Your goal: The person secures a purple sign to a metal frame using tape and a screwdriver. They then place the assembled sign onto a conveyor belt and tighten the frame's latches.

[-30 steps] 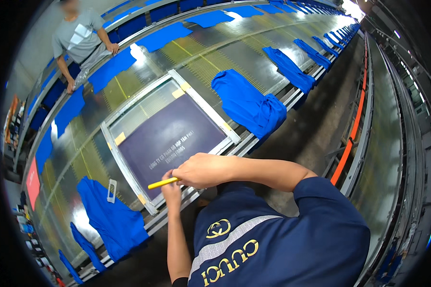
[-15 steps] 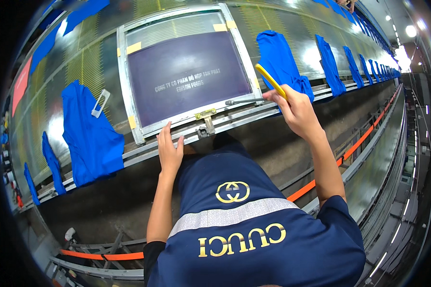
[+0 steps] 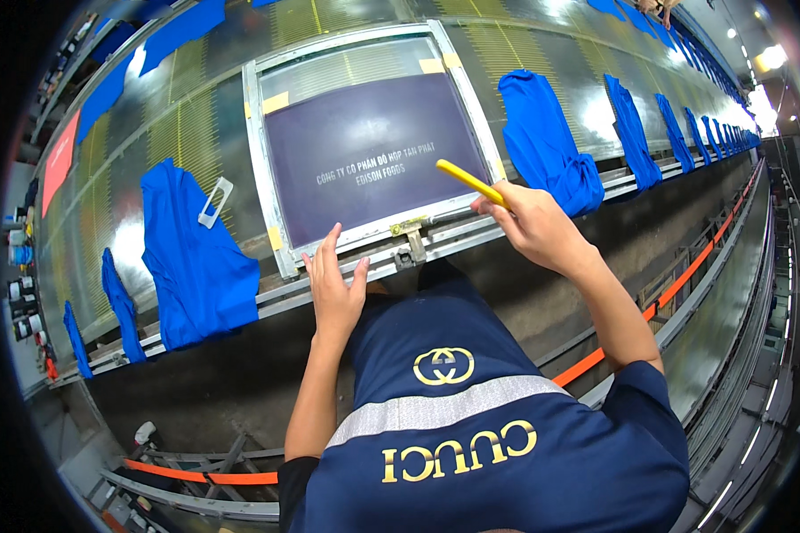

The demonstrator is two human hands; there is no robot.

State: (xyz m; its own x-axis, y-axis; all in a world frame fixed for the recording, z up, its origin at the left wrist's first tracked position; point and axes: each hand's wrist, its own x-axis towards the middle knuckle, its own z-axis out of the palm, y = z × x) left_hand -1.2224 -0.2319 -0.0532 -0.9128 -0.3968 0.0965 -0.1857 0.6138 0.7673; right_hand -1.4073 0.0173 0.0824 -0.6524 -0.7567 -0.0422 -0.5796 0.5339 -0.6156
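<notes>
A metal-framed printing screen (image 3: pixel 267 222) with a dark mesh lies on the long table in front of me. My left hand (image 3: pixel 333 289) rests flat, fingers apart, on the frame's near rail beside a small metal clamp (image 3: pixel 409 242). My right hand (image 3: pixel 529 222) is closed around a thin yellow stick-like tool (image 3: pixel 469 181), whose tip hovers over the screen's right side. Blue shirts lie on either side: one (image 3: pixel 191 258) to the left, one (image 3: pixel 542 142) to the right.
The long printing table (image 3: pixel 151 133) runs left to right with more blue shirts (image 3: pixel 636 133) laid along it. A small clear holder (image 3: pixel 213 202) lies on the left shirt. An orange rail (image 3: pixel 684 280) and metal tracks run below the table edge.
My view has shifted closer over the screen. My right hand with the yellow tool has come down from the right of the frame toward its near right corner. My left hand stays on the rail.
</notes>
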